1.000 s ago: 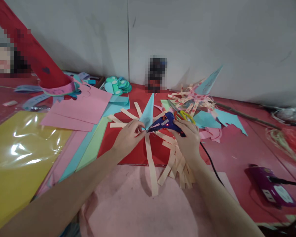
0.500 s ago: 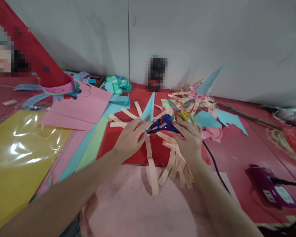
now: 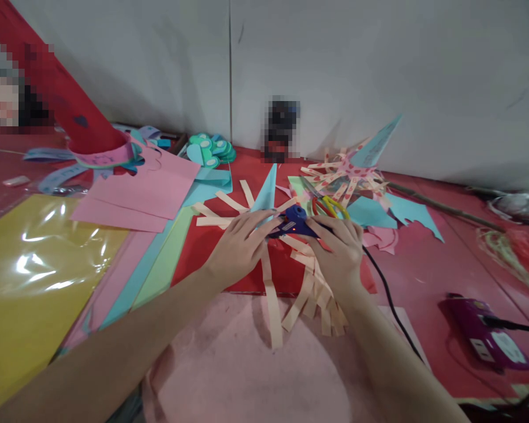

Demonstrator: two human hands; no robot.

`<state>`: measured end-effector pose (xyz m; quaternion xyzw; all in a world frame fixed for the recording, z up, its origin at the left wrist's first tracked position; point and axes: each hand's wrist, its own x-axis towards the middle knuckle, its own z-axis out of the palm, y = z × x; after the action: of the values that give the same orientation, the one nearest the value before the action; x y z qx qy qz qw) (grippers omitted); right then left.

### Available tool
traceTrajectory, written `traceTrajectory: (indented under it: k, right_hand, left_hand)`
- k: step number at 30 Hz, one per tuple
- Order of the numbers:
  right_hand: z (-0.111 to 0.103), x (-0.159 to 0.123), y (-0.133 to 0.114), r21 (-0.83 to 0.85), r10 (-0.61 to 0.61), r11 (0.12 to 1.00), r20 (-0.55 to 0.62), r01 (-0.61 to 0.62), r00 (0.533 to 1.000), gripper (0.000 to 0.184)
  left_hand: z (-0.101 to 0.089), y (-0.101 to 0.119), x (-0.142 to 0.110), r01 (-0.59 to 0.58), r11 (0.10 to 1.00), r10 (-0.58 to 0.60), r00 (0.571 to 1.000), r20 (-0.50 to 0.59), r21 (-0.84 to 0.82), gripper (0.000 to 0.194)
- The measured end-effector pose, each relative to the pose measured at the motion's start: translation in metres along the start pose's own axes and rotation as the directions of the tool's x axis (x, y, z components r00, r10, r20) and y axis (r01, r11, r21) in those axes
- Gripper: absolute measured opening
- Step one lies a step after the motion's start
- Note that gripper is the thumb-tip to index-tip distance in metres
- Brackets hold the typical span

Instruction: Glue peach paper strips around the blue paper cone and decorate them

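Red tabletop (image 3: 427, 279) stretches across the frame, with cream paper strips (image 3: 271, 305) at lower centre. Mid-frame, the right hand (image 3: 340, 249) wraps a blue glue gun (image 3: 294, 224); the left hand (image 3: 235, 247) covers its front end, grip hidden. Beyond are a blue paper cone (image 3: 265, 195), scissors (image 3: 335, 207) and grey wall (image 3: 357, 64).

Site: craft work area, home or workshop undetermined; red-topped table (image 3: 427, 258), grey wall (image 3: 357, 70) at 12 o'clock; coloured sheets (image 3: 150, 182) at 9; scissors (image 3: 336, 208) at 3; cut paper strips (image 3: 306, 294) at 5; corded glue gun (image 3: 294, 225) near centre; purple powered box (image 3: 471, 323) at 4
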<state>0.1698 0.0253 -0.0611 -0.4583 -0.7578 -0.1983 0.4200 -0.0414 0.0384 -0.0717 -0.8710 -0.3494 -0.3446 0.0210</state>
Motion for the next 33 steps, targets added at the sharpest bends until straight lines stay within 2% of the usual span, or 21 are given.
traceTrajectory:
  k: [9, 15, 19, 25, 33]
  right_hand:
    - [-0.0008, -0.0005, -0.0026, -0.019, 0.049, 0.999, 0.045, -0.049, 0.998, 0.017]
    - [-0.0026, 0.0001, -0.0036, -0.023, 0.027, 0.999, 0.035, -0.026, 0.999, 0.017]
    - [-0.0031, -0.0016, -0.0040, -0.046, 0.048, 0.998, 0.068, -0.045, 0.997, 0.018]
    - [-0.0038, -0.0021, -0.0060, -0.023, 0.039, 0.999, 0.038, -0.038, 0.999, 0.021]
    - [-0.0042, -0.0016, -0.0087, -0.040, 0.088, 0.995, 0.030, -0.087, 0.996, 0.021]
  left_hand:
    - [-0.0002, -0.0025, -0.0010, -0.027, 0.997, 0.027, 1.000, 0.006, 0.075, 0.044]
    - [-0.0039, -0.0020, 0.0013, -0.046, 0.986, 0.046, 0.999, 0.004, 0.158, 0.052]
    - [-0.0043, -0.0022, 0.0025, -0.038, 0.986, 0.037, 0.999, 0.004, 0.163, 0.050]
    - [-0.0036, -0.0032, 0.0021, -0.059, 0.983, 0.064, 0.998, -0.027, 0.172, 0.050]
    - [-0.0029, -0.0053, 0.0017, -0.047, 0.981, 0.046, 0.999, 0.006, 0.189, 0.055]
